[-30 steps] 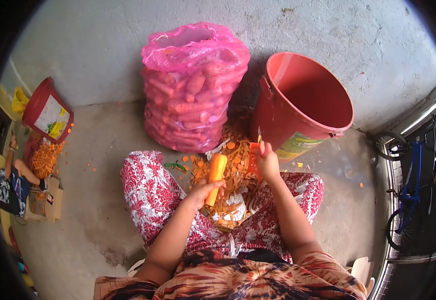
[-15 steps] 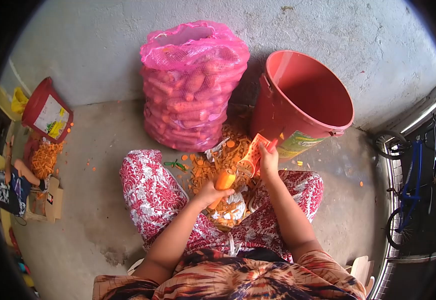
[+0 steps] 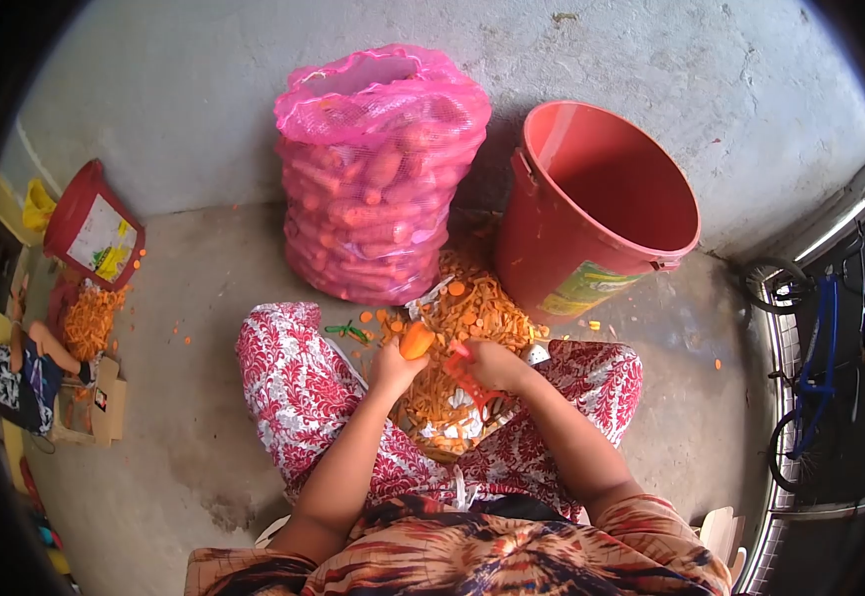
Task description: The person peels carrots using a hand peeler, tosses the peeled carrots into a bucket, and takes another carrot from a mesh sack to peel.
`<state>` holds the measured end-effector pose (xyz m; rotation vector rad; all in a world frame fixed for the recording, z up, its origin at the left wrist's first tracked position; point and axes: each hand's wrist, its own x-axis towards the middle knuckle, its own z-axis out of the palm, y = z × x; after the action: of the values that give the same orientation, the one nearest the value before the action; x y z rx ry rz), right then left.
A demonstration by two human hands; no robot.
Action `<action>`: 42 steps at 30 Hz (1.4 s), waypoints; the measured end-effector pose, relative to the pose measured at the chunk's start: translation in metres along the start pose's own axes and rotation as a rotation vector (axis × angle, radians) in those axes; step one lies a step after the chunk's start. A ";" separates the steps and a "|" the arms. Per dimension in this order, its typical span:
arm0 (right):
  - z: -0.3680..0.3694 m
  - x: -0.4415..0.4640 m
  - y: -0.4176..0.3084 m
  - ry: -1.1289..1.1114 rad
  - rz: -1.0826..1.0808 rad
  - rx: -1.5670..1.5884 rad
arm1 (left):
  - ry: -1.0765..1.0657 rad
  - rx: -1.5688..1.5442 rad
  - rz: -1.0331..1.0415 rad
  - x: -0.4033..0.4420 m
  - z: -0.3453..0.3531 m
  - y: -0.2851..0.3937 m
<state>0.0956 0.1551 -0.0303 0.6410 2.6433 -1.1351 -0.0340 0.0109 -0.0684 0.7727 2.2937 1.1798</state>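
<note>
My left hand (image 3: 394, 371) is closed around a peeled carrot (image 3: 417, 341), whose orange end sticks out above the fingers. To its right, my right hand (image 3: 495, 367) grips a red-orange peeler (image 3: 467, 374), its flat part hanging low beside the carrot. Between my legs, under both hands, lies a heap of carrot peelings (image 3: 480, 315) with round slices and white scraps among them. A pink mesh sack (image 3: 378, 189) full of carrots stands upright beyond the heap.
A tall red bin (image 3: 572, 233) stands right of the sack by the wall. At far left are another red bucket (image 3: 80, 214), a pile of peelings (image 3: 94, 320), a cardboard box (image 3: 110, 397) and part of another person (image 3: 40, 358). A blue bicycle (image 3: 818, 372) is at right.
My right hand has moved down and left with the peeler, away from the bin's side. My left hand has shifted slightly left, and the carrot has been tilted.
</note>
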 end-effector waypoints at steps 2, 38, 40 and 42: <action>0.010 0.005 0.001 -0.053 -0.010 0.070 | 0.005 0.035 0.018 0.000 0.001 0.001; 0.035 0.020 0.027 -0.078 -0.056 0.045 | -0.472 -0.221 -0.176 0.000 -0.016 0.006; 0.031 0.019 0.027 -0.082 -0.035 0.045 | -0.596 -0.307 -0.235 0.003 -0.012 -0.005; 0.029 0.019 0.028 -0.107 0.006 0.044 | -0.316 -0.007 0.067 0.002 -0.004 -0.008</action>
<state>0.0920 0.1576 -0.0745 0.5782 2.5324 -1.1941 -0.0398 0.0058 -0.0728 0.9652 2.0169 1.0109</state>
